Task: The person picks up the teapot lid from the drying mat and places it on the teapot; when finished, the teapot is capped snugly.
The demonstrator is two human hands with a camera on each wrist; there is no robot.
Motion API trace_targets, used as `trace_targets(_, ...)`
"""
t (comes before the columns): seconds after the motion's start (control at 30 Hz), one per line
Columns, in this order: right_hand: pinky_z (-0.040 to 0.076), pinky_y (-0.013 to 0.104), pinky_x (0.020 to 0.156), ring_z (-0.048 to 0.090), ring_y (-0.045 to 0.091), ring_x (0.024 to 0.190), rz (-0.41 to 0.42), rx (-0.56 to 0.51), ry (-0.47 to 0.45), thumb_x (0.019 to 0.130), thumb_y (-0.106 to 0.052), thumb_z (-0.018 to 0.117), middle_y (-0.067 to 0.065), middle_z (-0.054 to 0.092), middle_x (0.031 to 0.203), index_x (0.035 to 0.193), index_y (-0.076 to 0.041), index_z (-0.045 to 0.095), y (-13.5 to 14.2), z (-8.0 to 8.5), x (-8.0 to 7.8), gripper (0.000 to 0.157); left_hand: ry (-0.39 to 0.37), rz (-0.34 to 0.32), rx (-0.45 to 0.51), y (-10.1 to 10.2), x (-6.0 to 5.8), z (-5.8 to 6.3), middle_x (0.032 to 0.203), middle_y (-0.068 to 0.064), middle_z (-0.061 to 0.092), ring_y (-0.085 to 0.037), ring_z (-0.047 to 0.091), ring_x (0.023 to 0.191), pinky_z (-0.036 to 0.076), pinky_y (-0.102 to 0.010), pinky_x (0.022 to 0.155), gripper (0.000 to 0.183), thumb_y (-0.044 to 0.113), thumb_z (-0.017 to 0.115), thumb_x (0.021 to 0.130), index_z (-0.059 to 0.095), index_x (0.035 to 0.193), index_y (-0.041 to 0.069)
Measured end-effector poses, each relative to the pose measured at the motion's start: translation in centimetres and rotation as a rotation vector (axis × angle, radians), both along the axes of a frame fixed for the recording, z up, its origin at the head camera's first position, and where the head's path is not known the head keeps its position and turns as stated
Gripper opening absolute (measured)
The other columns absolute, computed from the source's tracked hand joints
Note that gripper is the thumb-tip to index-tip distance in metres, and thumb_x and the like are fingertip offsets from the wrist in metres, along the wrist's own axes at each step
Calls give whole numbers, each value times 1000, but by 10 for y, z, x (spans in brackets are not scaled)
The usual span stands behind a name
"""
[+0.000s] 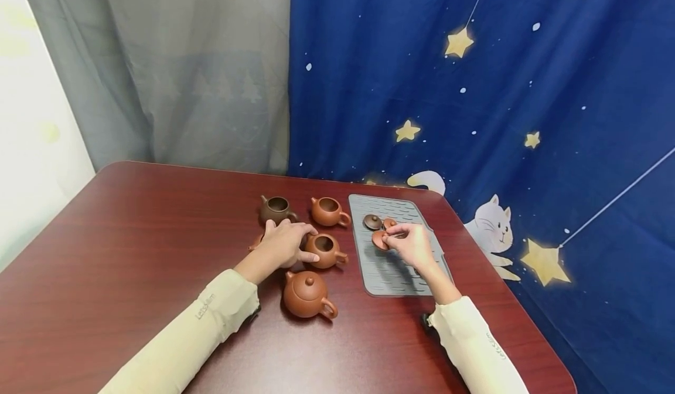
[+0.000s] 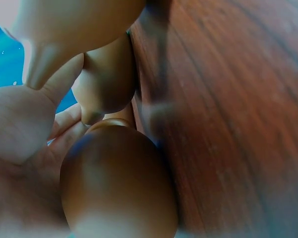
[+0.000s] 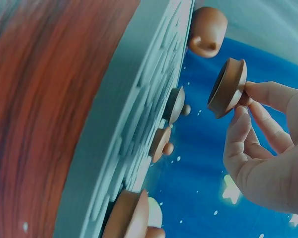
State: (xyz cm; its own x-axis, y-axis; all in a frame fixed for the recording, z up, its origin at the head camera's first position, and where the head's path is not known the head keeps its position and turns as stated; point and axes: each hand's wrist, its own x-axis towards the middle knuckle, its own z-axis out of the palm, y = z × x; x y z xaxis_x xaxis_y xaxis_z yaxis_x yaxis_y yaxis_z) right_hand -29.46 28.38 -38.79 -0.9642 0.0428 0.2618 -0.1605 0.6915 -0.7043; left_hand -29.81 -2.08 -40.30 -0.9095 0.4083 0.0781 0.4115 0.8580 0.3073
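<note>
My left hand (image 1: 283,244) holds the side of a lidless reddish-brown teapot (image 1: 327,258), thumb near me and fingers on its far side. Another teapot (image 1: 255,242) is mostly hidden behind this hand. My right hand (image 1: 415,246) pinches a reddish-brown lid (image 3: 229,89) by its knob, raised over the grey ridged mat (image 1: 375,279). On the mat lie a dark brown lid (image 1: 372,222), a small reddish lid (image 1: 389,223) and a larger lid (image 3: 126,213), which shows in the right wrist view.
A lidded teapot (image 1: 307,294) stands nearer me. Behind my left hand are an uncovered dark brown teapot (image 1: 275,210) and an uncovered reddish one (image 1: 327,211). All stand on a dark red wooden table (image 1: 158,235), with a starry blue curtain (image 1: 474,118) beyond.
</note>
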Motion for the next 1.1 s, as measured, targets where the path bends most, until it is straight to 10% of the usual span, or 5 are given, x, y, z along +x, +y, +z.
trace_targets(1.1,51,26,57,67,14,65,140,-73,43,80,-7,81,9,72,87,87,-4,78,-48,3,8,9,13,-9,3,-2,-2,-3,127,6,64,-26,53,109,30,-51,88,60,58,76,78,63,127,27)
